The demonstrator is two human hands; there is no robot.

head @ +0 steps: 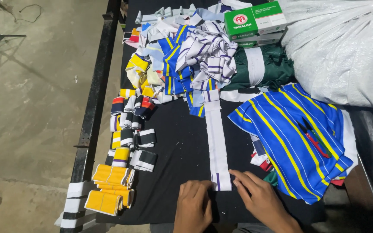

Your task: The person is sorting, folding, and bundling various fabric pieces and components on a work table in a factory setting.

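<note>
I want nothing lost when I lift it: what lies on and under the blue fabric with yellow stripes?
On the blue yellow-striped fabric lie small red-handled snips. Beneath its lower edge, red, white and green cloth scraps peek out; anything further under is covered.

Left hand (194,206): palm down, fingers curled — knuckles up.
Right hand (255,195): flat, fingers extended leftward.

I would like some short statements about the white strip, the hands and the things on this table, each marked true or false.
1. Both hands, left hand and right hand, touch the near end of the white strip. True.
2. The strip lies rolled up. False: it lies flat and straight on the black table cover.
3. The yellow folded bands are left of the hands. True.
4. The scissors lie in the right hand. False: they rest on the blue striped fabric.
</note>
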